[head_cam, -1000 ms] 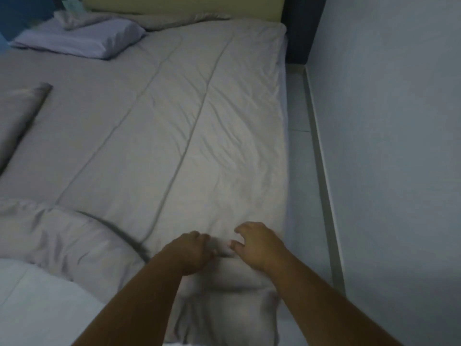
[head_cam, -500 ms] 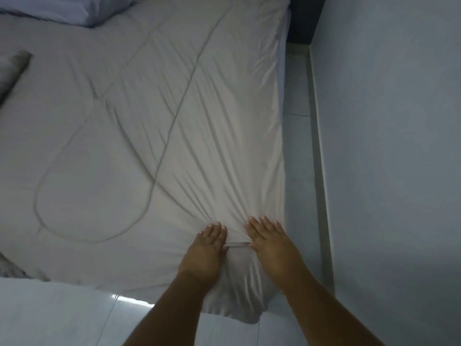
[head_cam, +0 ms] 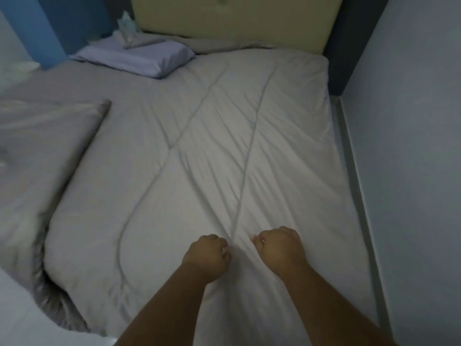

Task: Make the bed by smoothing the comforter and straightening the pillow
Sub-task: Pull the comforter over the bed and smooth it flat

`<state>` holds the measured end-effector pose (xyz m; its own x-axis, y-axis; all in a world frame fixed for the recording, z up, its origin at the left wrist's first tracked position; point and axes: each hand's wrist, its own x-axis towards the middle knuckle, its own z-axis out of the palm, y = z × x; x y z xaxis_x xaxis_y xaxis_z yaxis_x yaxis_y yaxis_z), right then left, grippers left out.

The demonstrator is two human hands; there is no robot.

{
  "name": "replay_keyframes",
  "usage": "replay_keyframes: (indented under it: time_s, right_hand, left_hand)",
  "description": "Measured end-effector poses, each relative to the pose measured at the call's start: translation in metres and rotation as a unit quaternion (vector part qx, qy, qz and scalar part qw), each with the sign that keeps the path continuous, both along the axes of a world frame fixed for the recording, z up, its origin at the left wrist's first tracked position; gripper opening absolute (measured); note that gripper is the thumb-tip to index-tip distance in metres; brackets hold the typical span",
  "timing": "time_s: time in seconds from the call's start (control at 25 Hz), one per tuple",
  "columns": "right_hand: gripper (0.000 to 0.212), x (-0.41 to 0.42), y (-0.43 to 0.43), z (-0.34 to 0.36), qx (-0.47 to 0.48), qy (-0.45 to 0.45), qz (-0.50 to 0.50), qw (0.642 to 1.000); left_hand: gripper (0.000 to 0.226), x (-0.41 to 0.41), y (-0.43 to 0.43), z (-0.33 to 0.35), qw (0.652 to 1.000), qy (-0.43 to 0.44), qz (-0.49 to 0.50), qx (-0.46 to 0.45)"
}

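Left hand: fisted, pinching comforter fabric at the foot end.
Right hand: fisted just beside it, gripping the same fabric.
Comforter: spread over the bed, creases fanning away from the hands.
Pillow: beyond the comforter's far left corner, near the headboard.

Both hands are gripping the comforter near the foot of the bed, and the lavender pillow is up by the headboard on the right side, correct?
Not quite. The head view shows the lavender pillow on the left side by the headboard, not the right. Both the left hand and right hand do grip the comforter near the foot.
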<state>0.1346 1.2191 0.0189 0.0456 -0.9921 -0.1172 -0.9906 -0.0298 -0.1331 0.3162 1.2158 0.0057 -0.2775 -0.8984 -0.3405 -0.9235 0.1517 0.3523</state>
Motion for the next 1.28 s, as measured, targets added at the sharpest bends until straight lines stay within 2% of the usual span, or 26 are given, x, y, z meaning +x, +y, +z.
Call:
replay_keyframes:
  time_s: [0.16,0.32,0.36,0.52,0.64,0.84,1.0,1.16,1.28]
  right_hand:
    - [0.067,0.146,-0.082,0.021,-0.012,0.012,0.036,0.999]
    - [0.09,0.264,-0.163,0.04,-0.047,-0.011,0.051,0.998]
    - [0.09,0.291,-0.189,0.044,-0.049,-0.016,0.053,0.997]
    - [0.06,0.382,-0.3,0.048,-0.047,-0.036,0.037,0.998]
    - [0.057,0.457,-0.377,0.036,-0.059,-0.046,0.02,0.997]
    - [0.054,0.579,-0.479,0.017,-0.09,-0.078,-0.001,0.993]
    - [0.058,0.661,-0.573,-0.035,-0.148,-0.089,-0.042,0.984]
    - [0.063,0.707,-0.643,-0.099,-0.093,-0.071,-0.101,0.988]
    - [0.061,0.717,-0.658,-0.138,-0.147,-0.042,-0.111,0.982]
  left_hand:
    - [0.053,0.138,-0.078,0.031,0.997,-0.059,0.006,-0.042]
    - [0.06,0.253,-0.163,0.062,0.99,-0.098,0.01,-0.1]
    - [0.061,0.282,-0.187,0.066,0.988,-0.1,0.019,-0.119]
    - [0.064,0.37,-0.283,0.066,0.983,-0.081,0.07,-0.149]
    - [0.064,0.439,-0.354,0.052,0.981,-0.074,0.091,-0.154]
    - [0.066,0.549,-0.472,0.03,0.98,-0.11,0.09,-0.137]
    - [0.064,0.616,-0.58,-0.02,0.98,-0.105,0.07,-0.156]
    - [0.062,0.658,-0.649,-0.076,0.978,-0.071,0.02,-0.193]
    - [0.06,0.68,-0.682,-0.109,0.974,-0.079,-0.04,-0.208]
